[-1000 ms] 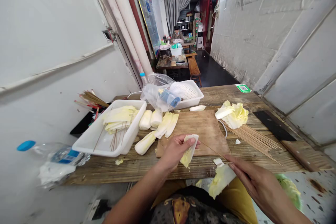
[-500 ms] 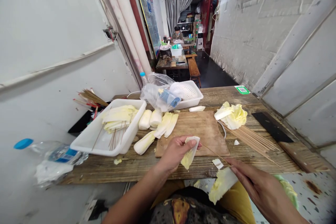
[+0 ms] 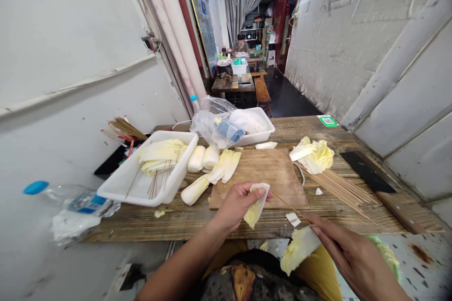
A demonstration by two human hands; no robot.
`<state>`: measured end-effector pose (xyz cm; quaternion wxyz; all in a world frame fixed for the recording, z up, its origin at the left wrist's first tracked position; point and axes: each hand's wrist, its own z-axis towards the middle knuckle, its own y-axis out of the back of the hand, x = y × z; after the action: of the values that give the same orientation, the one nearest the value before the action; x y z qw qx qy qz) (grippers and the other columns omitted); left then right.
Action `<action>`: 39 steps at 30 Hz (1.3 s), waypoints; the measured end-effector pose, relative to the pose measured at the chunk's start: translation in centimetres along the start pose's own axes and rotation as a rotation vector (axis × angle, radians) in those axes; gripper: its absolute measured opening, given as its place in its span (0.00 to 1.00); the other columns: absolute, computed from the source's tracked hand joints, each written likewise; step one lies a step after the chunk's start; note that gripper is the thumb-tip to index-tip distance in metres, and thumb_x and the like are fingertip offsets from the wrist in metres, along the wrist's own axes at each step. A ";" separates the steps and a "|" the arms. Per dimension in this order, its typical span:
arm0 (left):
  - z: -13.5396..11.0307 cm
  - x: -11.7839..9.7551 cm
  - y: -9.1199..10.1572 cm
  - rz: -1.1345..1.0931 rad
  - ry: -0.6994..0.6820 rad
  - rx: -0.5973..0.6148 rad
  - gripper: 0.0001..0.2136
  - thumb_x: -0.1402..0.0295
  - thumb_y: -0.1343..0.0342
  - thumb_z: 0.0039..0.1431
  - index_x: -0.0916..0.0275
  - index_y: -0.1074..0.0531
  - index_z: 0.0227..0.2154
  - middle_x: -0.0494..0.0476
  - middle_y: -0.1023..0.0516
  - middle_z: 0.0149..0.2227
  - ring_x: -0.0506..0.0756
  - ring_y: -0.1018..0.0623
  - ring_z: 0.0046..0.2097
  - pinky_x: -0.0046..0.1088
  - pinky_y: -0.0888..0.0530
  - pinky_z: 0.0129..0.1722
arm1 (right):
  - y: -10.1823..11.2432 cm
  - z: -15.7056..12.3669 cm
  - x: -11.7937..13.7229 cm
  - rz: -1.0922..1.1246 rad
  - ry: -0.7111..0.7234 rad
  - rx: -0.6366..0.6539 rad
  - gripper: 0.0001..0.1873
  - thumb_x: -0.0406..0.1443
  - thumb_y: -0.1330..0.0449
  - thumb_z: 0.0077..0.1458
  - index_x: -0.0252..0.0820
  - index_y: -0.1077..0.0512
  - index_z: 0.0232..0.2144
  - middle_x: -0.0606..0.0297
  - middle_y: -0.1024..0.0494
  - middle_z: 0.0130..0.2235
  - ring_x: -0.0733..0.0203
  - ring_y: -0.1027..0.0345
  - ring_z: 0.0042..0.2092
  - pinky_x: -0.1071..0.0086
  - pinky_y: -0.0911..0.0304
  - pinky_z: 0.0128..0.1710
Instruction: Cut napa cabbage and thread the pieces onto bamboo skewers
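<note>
My left hand is closed on a folded pale cabbage leaf at the near edge of the wooden cutting board. A thin bamboo skewer runs from that leaf to my right hand, which pinches its end. A second cabbage leaf hangs under my right hand's fingers, below the table edge.
A white tray with skewered cabbage sits left. Cut cabbage stalks lie beside the board. More leaves and a pile of skewers lie right, with a cleaver beyond. A second tray holds bags. A water bottle lies left. A person sits far back.
My right hand has drawn slightly lower and toward me with the skewer and the hanging leaf. My left hand keeps the folded leaf in place.
</note>
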<state>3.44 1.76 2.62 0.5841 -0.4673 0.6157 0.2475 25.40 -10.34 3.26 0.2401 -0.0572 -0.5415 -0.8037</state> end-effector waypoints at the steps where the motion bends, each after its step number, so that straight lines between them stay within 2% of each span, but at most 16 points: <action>1: 0.0 0.1 0.0 0.006 -0.001 0.000 0.15 0.57 0.39 0.48 0.66 0.23 0.30 0.56 0.21 0.30 0.52 0.26 0.33 0.25 0.33 0.36 | 0.0 0.0 0.0 0.000 0.000 -0.007 0.15 0.35 0.50 0.60 0.42 0.28 0.46 0.65 0.21 0.43 0.63 0.24 0.40 0.75 0.29 0.40; 10: -0.2 0.0 0.1 0.121 -0.027 -0.007 0.16 0.56 0.39 0.49 0.66 0.21 0.30 0.59 0.20 0.32 0.52 0.27 0.32 0.25 0.34 0.33 | 0.2 -0.3 -0.5 0.038 -0.011 0.049 0.15 0.35 0.48 0.59 0.44 0.28 0.46 0.66 0.21 0.44 0.62 0.25 0.41 0.74 0.29 0.40; 17: -0.8 -0.3 0.1 0.151 -0.020 0.033 0.15 0.56 0.38 0.47 0.64 0.20 0.32 0.56 0.19 0.33 0.54 0.25 0.34 0.25 0.32 0.33 | 1.8 0.2 0.3 0.079 -0.010 0.096 0.15 0.36 0.49 0.60 0.45 0.26 0.45 0.67 0.21 0.43 0.61 0.25 0.41 0.75 0.29 0.40; 24: -1.6 -1.2 0.1 0.225 -0.070 0.133 0.14 0.58 0.39 0.49 0.64 0.20 0.33 0.58 0.19 0.34 0.55 0.23 0.35 0.26 0.30 0.35 | 2.8 0.8 0.3 0.147 0.061 0.128 0.14 0.35 0.47 0.59 0.45 0.26 0.45 0.69 0.21 0.43 0.64 0.25 0.40 0.79 0.31 0.41; 32: -2.0 -2.0 -0.4 0.267 -0.096 0.142 0.14 0.59 0.39 0.49 0.64 0.20 0.32 0.58 0.19 0.33 0.56 0.22 0.35 0.27 0.29 0.35 | 3.1 0.3 0.2 0.181 0.023 0.126 0.14 0.35 0.46 0.58 0.49 0.26 0.45 0.69 0.21 0.43 0.60 0.24 0.40 0.74 0.28 0.39; 39: -2.1 -2.0 -0.3 0.270 -0.103 0.157 0.12 0.60 0.39 0.49 0.63 0.20 0.32 0.58 0.19 0.33 0.56 0.22 0.35 0.26 0.29 0.35 | 3.0 -0.1 0.2 0.152 0.029 0.131 0.16 0.35 0.46 0.58 0.50 0.28 0.48 0.71 0.22 0.44 0.60 0.25 0.41 0.74 0.28 0.40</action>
<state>2.49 0.42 5.00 0.6111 -0.3198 0.6598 0.2983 26.57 -11.37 5.84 0.3112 -0.0707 -0.5834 -0.7469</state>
